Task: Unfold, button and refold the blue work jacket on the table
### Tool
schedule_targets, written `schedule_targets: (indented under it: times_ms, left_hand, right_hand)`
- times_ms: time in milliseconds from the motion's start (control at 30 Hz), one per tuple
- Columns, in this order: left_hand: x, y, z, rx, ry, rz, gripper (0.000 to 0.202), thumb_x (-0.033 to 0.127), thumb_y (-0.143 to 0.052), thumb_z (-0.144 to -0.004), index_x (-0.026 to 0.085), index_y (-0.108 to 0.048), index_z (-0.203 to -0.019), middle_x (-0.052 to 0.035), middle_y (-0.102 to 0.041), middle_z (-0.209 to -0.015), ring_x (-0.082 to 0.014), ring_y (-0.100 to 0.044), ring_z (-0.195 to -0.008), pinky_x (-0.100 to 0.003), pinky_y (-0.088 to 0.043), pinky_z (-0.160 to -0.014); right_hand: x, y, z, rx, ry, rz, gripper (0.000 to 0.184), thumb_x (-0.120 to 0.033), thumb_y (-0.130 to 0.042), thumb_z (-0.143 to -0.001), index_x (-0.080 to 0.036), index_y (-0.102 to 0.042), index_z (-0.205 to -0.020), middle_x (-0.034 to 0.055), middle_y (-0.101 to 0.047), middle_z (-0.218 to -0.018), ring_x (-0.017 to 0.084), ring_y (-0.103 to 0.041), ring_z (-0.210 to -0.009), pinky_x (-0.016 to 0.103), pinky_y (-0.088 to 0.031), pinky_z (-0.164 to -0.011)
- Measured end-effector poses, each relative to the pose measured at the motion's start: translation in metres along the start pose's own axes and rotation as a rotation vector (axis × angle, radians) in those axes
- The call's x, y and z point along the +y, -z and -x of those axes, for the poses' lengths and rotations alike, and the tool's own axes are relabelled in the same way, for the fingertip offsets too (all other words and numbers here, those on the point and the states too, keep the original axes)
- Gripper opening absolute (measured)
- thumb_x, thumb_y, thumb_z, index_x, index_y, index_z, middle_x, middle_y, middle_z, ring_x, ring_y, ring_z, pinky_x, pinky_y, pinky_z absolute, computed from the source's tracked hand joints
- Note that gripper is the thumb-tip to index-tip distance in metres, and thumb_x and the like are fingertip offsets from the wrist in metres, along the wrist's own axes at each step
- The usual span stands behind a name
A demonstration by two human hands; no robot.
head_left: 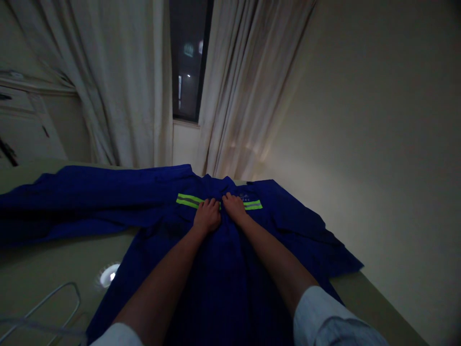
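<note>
Two pale-sleeved forearms reach forward from the bottom edge over a blue jacket (226,288), which lies spread flat on a pale tabletop (43,269). To the near left, bare tabletop holds a white wire hanger (76,290) and a small round bright spot (108,276), both clear of the jacket's hem. At the chest, the left hand (206,216) and right hand (235,207) sit side by side, almost touching, fingers curled down and pinching the cloth at the front opening. Neon-green stripes (189,200) run out from under the knuckles on both sides. One sleeve stretches far left; the other side reaches the table's right edge. Beyond hang cream curtains (126,86) framing a dark window (187,62), with a plain wall (378,144) on the right.
</note>
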State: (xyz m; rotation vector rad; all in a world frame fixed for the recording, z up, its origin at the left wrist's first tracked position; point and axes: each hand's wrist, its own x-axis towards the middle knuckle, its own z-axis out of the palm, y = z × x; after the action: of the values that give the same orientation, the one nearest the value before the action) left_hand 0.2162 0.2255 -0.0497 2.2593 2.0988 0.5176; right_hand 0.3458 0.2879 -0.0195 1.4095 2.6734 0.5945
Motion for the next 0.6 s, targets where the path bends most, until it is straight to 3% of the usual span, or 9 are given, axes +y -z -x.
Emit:
schedule_targets:
  times_ms: [100,367,500,600]
  left_hand:
    - [-0.003,-0.008,-0.002,-0.033,-0.026,0.017,0.058,0.029,-0.043,-0.102,0.020,-0.044,-0.159,-0.0100,-0.041,-0.169,-0.0269,-0.035,-0.156,-0.048,-0.020,-0.130]
    - [-0.008,-0.016,-0.011,-0.116,0.006,0.046,0.057,0.033,-0.039,-0.104,0.022,-0.043,-0.160,-0.0078,-0.040,-0.170,-0.0271,-0.036,-0.157,-0.057,-0.019,-0.130]
    - [-0.007,-0.012,-0.008,-0.111,0.010,0.046,0.059,0.034,-0.032,-0.104,0.025,-0.044,-0.161,-0.0053,-0.039,-0.170,-0.0271,-0.035,-0.157,-0.056,-0.020,-0.130]
    - [-0.007,-0.013,-0.008,-0.112,0.008,0.041,0.061,0.035,-0.030,-0.103,0.024,-0.043,-0.161,-0.0053,-0.038,-0.171,-0.0271,-0.034,-0.157,-0.055,-0.019,-0.130]
  right_hand:
    - [0.004,0.000,-0.004,0.005,0.016,-0.015,0.031,-0.019,-0.037,-0.110,-0.018,-0.065,-0.123,0.0151,-0.066,-0.123,0.023,-0.070,-0.106,0.034,-0.054,-0.089]
    - [0.014,0.012,0.004,-0.045,0.175,-0.083,0.030,-0.009,-0.046,-0.102,-0.018,-0.068,-0.121,0.0124,-0.066,-0.124,0.022,-0.066,-0.110,0.032,-0.049,-0.092]
    - [0.016,0.028,0.045,-0.064,0.292,-0.110,0.025,-0.010,-0.054,-0.099,-0.018,-0.069,-0.117,0.0115,-0.067,-0.117,0.024,-0.063,-0.111,0.035,-0.046,-0.093]
    - [0.018,0.048,0.107,-0.054,0.453,-0.152,0.019,-0.010,-0.060,-0.096,-0.017,-0.070,-0.109,0.0109,-0.068,-0.108,0.025,-0.061,-0.104,0.036,-0.042,-0.087]
